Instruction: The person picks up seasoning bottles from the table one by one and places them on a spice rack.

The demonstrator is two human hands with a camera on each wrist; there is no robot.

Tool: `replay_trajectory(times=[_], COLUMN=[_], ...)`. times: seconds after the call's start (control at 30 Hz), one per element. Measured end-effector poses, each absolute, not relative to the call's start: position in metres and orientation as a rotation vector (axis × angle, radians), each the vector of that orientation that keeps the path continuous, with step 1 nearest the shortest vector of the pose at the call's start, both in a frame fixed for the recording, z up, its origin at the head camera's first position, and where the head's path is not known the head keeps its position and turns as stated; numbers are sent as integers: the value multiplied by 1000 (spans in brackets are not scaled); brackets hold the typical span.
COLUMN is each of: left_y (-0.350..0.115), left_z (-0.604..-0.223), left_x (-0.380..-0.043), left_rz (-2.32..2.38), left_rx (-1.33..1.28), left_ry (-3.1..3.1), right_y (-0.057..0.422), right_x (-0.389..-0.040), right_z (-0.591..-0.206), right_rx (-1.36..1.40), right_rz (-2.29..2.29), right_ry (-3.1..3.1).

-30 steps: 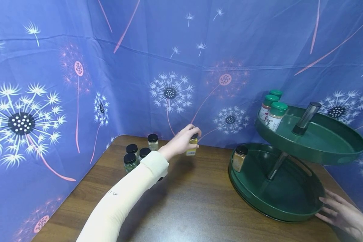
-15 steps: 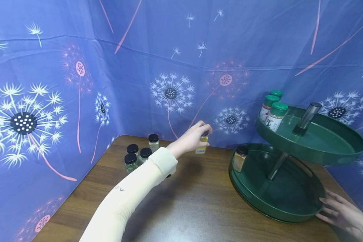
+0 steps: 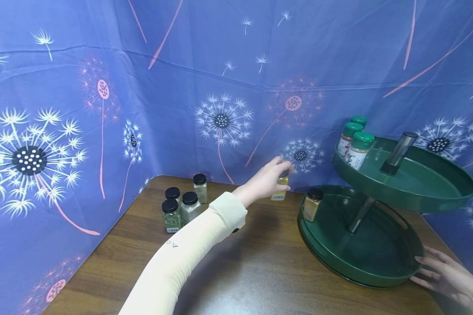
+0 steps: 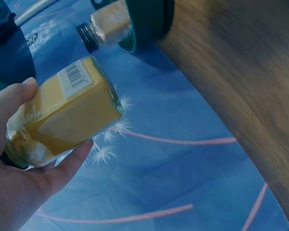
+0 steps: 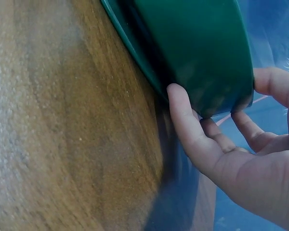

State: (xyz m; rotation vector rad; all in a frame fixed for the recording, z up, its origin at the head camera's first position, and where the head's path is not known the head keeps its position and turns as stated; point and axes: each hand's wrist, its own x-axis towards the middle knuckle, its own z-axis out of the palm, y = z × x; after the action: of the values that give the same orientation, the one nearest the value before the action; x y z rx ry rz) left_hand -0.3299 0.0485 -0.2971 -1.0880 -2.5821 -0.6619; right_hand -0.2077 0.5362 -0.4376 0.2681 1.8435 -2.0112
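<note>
Raised over the back of the table, my left hand (image 3: 263,181) holds a square glass spice jar (image 4: 72,113) of yellow powder with a dark lid and a barcode label. Thumb and fingers grip it near the lid end in the left wrist view. Just to its right is a two-tier green turntable (image 3: 378,267). One black-lidded jar (image 3: 311,208) of tan powder stands at the left edge of its lower tier. My right hand (image 3: 445,278) touches the lower tier's outer wall at the right, fingertips spread along it in the right wrist view.
Several black-lidded jars (image 3: 171,216) are grouped on the left of the wooden table (image 3: 268,271), one partly hidden by my left sleeve. Three green-capped shakers (image 3: 358,151) stand on the turntable's upper tier. Blue dandelion-print cloth (image 3: 181,109) encloses the back and sides.
My left hand has carried the yellow jar rightward, closer to the turntable. More of the jars at left now show from behind the sleeve. The right hand stays where it was.
</note>
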Motion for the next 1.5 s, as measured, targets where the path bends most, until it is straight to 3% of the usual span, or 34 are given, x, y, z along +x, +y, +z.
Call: replay_trajectory(times=[1.0,1.5], left_y=[117,142], left_z=[-304,-329], left_x=[-322,-316], left_rz=[-658,-576], left_rx=[-1235,-1351], left_ry=[-2622,-2637], right_y=[538,540], right_x=[-207,-207], right_z=[-438,-443], right_rx=[291,355], right_rz=[-1955,-2032], right_ry=[1848,1813])
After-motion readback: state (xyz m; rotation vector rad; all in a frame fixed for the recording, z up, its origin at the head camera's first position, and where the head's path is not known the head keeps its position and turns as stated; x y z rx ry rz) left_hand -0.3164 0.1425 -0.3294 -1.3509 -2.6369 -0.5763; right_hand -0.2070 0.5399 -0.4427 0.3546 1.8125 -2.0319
